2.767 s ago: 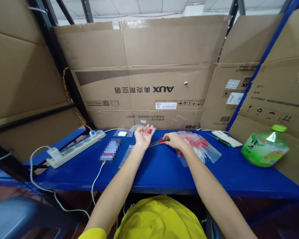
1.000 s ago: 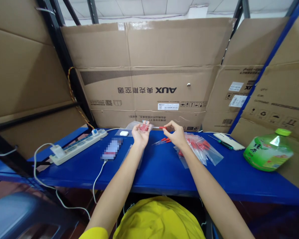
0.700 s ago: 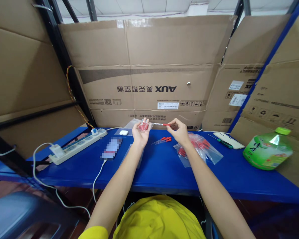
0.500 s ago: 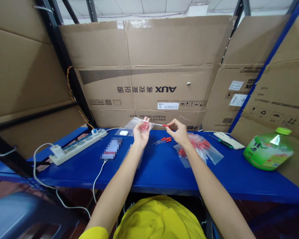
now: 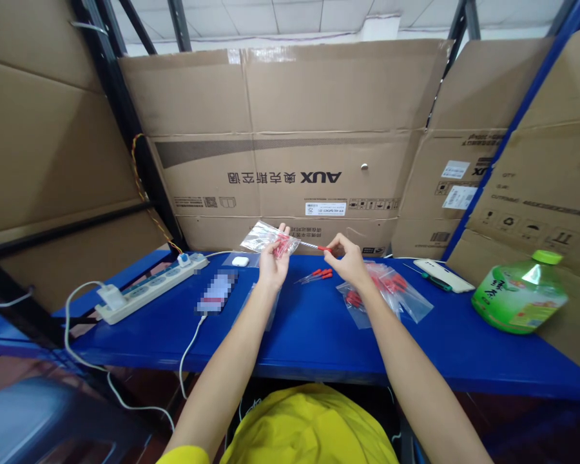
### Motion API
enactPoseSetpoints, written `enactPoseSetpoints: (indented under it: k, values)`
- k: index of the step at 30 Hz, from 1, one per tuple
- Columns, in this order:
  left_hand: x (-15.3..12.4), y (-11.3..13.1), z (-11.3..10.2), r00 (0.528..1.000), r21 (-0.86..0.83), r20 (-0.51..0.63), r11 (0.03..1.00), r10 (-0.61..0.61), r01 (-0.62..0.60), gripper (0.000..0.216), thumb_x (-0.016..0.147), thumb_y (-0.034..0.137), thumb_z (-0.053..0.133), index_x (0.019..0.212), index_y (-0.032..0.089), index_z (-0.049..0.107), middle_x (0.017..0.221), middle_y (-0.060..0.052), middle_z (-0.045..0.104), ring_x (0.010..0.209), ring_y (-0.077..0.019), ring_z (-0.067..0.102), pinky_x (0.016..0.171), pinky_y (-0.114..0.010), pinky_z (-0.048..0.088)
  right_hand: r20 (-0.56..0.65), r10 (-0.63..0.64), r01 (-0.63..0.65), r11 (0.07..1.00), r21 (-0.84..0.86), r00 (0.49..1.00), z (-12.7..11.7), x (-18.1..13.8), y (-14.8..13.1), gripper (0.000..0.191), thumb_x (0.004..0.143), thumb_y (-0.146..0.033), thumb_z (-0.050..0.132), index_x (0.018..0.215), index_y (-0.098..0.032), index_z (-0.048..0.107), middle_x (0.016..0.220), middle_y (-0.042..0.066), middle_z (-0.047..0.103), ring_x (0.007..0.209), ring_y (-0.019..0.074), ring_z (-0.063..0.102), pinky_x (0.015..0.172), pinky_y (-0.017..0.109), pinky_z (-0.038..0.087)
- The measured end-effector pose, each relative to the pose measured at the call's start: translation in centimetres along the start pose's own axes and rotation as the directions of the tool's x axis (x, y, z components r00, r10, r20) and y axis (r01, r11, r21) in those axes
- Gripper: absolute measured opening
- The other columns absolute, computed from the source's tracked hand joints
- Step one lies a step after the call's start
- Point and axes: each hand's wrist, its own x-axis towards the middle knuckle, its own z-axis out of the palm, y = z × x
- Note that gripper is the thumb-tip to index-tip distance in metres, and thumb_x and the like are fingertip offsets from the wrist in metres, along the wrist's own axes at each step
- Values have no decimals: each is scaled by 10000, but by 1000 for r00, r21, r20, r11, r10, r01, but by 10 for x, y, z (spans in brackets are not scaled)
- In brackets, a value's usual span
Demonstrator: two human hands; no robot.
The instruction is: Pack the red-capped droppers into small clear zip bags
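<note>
My left hand [image 5: 275, 261] grips a clear plastic bag [image 5: 261, 238] with red-handled pieces showing inside it. Between thumb and fingers, my right hand [image 5: 344, 258] pinches the red handle of a small screwdriver [image 5: 314, 245]. Its thin metal shaft points left, and the tip is at the bag's opening; how far it reaches inside I cannot tell. Several more small red-handled screwdrivers [image 5: 319, 276] lie on the blue table [image 5: 314, 335] below, between my hands. Under my right forearm rest filled clear bags [image 5: 391, 283] of red-handled pieces. Another clear bag lies partly under my left forearm.
On the left are a power strip [image 5: 154, 287], a phone [image 5: 216, 291] on a cable and a white earphone case [image 5: 240, 261]. To the right lie a green-handled screwdriver [image 5: 437, 281], a white flat object [image 5: 444, 274] and a large green bottle [image 5: 519, 293]. Cardboard walls [image 5: 290, 154] enclose the table.
The bag in my left hand has shifted its angle and now catches more light. My right hand has moved slightly right and down with the screwdriver, whose shaft now slants more.
</note>
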Motion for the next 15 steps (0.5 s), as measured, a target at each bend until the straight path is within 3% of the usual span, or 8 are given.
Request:
enactPoseSetpoints:
  k: [3, 6, 9, 11, 13, 15]
  values:
    - [1, 2, 1, 997, -27, -41, 997, 65, -66, 660, 928, 27, 466, 1549, 247, 450, 1598, -50, 496, 1458, -188, 497, 1178, -331, 456, 14, 47, -47, 999, 13, 999, -10, 4, 12, 129, 783, -290, 643, 774, -229, 530, 647, -40, 568, 595, 136, 513, 585, 261, 410]
    - [4, 4, 1, 987, -56, -102, 990, 122, -128, 628, 980, 67, 481, 1564, 282, 397, 1600, -41, 495, 1437, -178, 521, 1161, -327, 466, 182, 112, -102, 993, -59, 977, -19, 7, 27, 105, 771, -306, 635, 777, -216, 583, 656, -32, 596, 614, 142, 528, 611, 266, 423]
    - [6, 6, -1, 983, -70, -136, 989, 122, -133, 574, 1021, 124, 463, 1563, 297, 383, 1605, -43, 490, 1438, -170, 520, 1156, -335, 470, 399, 180, -127, 980, -154, 899, -20, 4, 43, 132, 756, -328, 659, 768, -198, 679, 724, 9, 699, 686, 168, 610, 679, 286, 476]
    - [7, 6, -3, 986, -61, -138, 993, 93, -102, 546, 1032, 140, 439, 1550, 311, 403, 1600, -36, 499, 1442, -173, 516, 1152, -358, 477, 479, 228, -133, 965, -225, 848, -17, 1, 54, 114, 736, -311, 704, 741, -199, 727, 756, 27, 745, 711, 180, 651, 692, 289, 491]
    - [7, 5, -4, 989, -43, -138, 998, 50, -56, 500, 1037, 162, 423, 1515, 300, 460, 1572, -37, 535, 1422, -182, 539, 1143, -377, 493, 483, 256, -113, 946, -305, 837, -13, -2, 64, 57, 699, -266, 764, 691, -212, 746, 732, 24, 755, 688, 181, 664, 670, 283, 486]
    - [6, 4, -4, 988, -27, -153, 1000, -18, 14, 434, 1042, 205, 417, 1457, 238, 541, 1503, -67, 604, 1346, -190, 606, 1123, -371, 516, 439, 250, -75, 923, -379, 863, -10, -4, 73, 97, 644, -212, 819, 617, -228, 727, 674, 9, 733, 643, 178, 651, 632, 277, 472]
